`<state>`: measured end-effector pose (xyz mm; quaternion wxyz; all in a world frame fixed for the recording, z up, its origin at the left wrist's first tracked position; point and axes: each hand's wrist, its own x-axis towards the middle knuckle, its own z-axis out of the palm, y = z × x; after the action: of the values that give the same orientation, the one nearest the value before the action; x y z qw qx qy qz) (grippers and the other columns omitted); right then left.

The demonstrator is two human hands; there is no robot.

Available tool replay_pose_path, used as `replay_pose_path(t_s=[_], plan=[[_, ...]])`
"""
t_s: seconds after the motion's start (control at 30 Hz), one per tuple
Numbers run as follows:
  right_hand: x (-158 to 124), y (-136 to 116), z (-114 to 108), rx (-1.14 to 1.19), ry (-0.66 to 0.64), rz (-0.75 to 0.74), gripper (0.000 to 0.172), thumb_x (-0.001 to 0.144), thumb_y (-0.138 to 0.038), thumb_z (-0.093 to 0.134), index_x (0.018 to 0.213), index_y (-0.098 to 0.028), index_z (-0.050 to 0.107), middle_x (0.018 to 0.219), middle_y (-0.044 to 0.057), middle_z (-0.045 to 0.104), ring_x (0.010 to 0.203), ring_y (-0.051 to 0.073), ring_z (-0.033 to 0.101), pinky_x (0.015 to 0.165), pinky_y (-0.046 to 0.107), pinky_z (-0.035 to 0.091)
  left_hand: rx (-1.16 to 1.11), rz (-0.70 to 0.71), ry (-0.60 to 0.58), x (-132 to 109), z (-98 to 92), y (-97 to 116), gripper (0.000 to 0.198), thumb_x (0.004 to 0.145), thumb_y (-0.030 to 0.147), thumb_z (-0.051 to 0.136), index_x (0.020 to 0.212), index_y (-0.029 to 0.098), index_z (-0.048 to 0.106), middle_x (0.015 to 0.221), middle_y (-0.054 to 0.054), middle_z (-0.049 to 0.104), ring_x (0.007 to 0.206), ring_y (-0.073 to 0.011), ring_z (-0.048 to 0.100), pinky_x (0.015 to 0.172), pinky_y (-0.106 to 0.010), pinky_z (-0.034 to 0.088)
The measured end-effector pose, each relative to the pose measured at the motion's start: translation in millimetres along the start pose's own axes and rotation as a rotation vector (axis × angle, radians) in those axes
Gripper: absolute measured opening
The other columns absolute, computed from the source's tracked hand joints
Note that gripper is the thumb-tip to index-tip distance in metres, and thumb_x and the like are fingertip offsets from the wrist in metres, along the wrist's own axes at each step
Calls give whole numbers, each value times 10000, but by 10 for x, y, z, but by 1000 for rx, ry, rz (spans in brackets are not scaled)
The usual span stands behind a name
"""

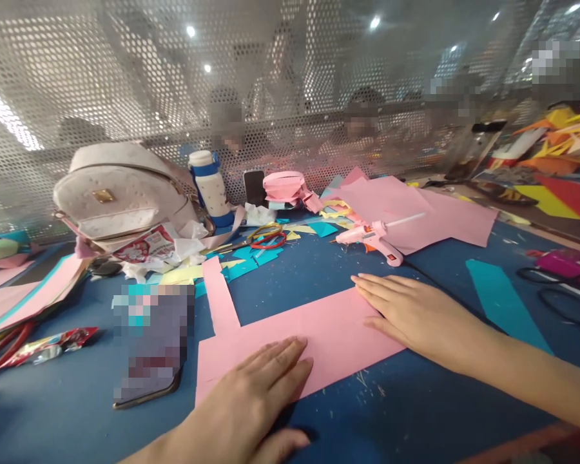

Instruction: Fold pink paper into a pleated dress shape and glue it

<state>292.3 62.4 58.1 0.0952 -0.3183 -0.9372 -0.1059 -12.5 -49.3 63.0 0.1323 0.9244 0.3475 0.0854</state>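
Observation:
A wide pink paper strip (pixel 328 328) lies flat on the blue tabletop in front of me. My left hand (pixel 256 393) rests on its near left part, fingers stretched out and thumb apart. On the strip's right end lies my right hand (pixel 406 309), palm down with straight fingers. A narrower pink paper strip (pixel 220 296) meets the far left edge of the wide one; whether the two are joined I cannot tell. Beyond my right hand a pink glue gun (pixel 374 240) lies on its side, a glue stick poking out of its back.
To the left are a phone (pixel 157 348), a candy wrapper (pixel 53 346) and a white backpack (pixel 120 193). Scissors (pixel 265 237), paper scraps and a bottle (pixel 210 187) stand farther back, before a perforated metal screen (pixel 290 84). A teal strip (pixel 505 299) lies right.

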Motion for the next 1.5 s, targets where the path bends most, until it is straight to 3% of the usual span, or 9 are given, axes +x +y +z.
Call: replay_pose_path(t_s=[0.1, 0.2, 0.33, 0.53, 0.8, 0.97, 1.3, 1.43, 1.5], plan=[[186, -58, -83, 78, -70, -38, 385, 961, -415, 443, 1176, -154, 627, 1214, 129, 645, 1089, 296, 616, 873, 445, 495, -27, -198, 59, 32, -201, -84, 321, 991, 319, 411, 1294, 268, 502, 1329, -69, 587, 1190, -213, 577, 980, -335, 495], [396, -53, -157, 222, -176, -10, 326, 870, -502, 578, 1000, -204, 610, 1030, 67, 640, 895, 253, 627, 711, 365, 482, 94, -369, 193, 49, -302, -289, 269, 904, 359, 586, 1139, 235, 545, 1157, -79, 626, 1052, -271, 608, 857, -422, 515], [617, 20, -205, 372, -299, 18, 365, 774, -538, 656, 919, -218, 558, 914, 26, 594, 845, 237, 585, 616, 293, 388, 13, -461, 136, 59, -305, -516, 426, 756, 524, 720, 1004, 225, 545, 952, -28, 648, 853, -227, 615, 740, -346, 485], [778, 29, -329, 646, -465, -27, 306, 868, -435, 575, 703, -183, 627, 711, -21, 595, 609, 118, 484, 537, 248, 271, -110, -502, 33, 165, -398, -511, 181, 782, 376, 694, 790, 208, 628, 792, 18, 628, 714, -159, 581, 623, -243, 403], [1033, -302, -461, 708, -314, -111, 189, 869, -269, 587, 841, -195, 759, 760, -1, 715, 661, 120, 561, 572, 230, 319, -201, -542, 117, 520, -658, -226, 214, 843, 298, 548, 809, 222, 745, 797, -18, 735, 731, -186, 642, 638, -255, 447], [1047, -289, -519, 763, -272, -110, 185, 853, -263, 600, 858, -194, 771, 812, 18, 741, 708, 143, 607, 619, 230, 365, -188, -507, 200, 515, -731, -133, 259, 875, 303, 523, 833, 232, 769, 843, -15, 763, 768, -201, 675, 674, -263, 469], [640, 35, -460, 1043, -332, 45, 270, 842, -355, 608, 694, -153, 708, 605, -36, 530, 583, 100, 403, 556, 232, 298, -294, -567, 241, 153, -1014, -301, 280, 812, 442, 641, 677, 225, 754, 747, -3, 755, 753, -213, 682, 698, -272, 488], [549, 110, -381, 1084, -336, 74, 368, 864, -393, 579, 590, -151, 615, 544, -54, 366, 534, 87, 256, 520, 254, 207, -384, -589, 379, 53, -1157, -460, 282, 786, 429, 691, 650, 188, 742, 689, -26, 732, 721, -190, 665, 708, -263, 488], [531, 112, -341, 1101, -302, 118, 383, 860, -433, 580, 604, -151, 620, 549, -51, 374, 537, 89, 257, 523, 258, 200, -489, -614, 560, 21, -1184, -558, 284, 781, 420, 711, 647, 169, 717, 663, -24, 710, 710, -163, 650, 732, -250, 490]])
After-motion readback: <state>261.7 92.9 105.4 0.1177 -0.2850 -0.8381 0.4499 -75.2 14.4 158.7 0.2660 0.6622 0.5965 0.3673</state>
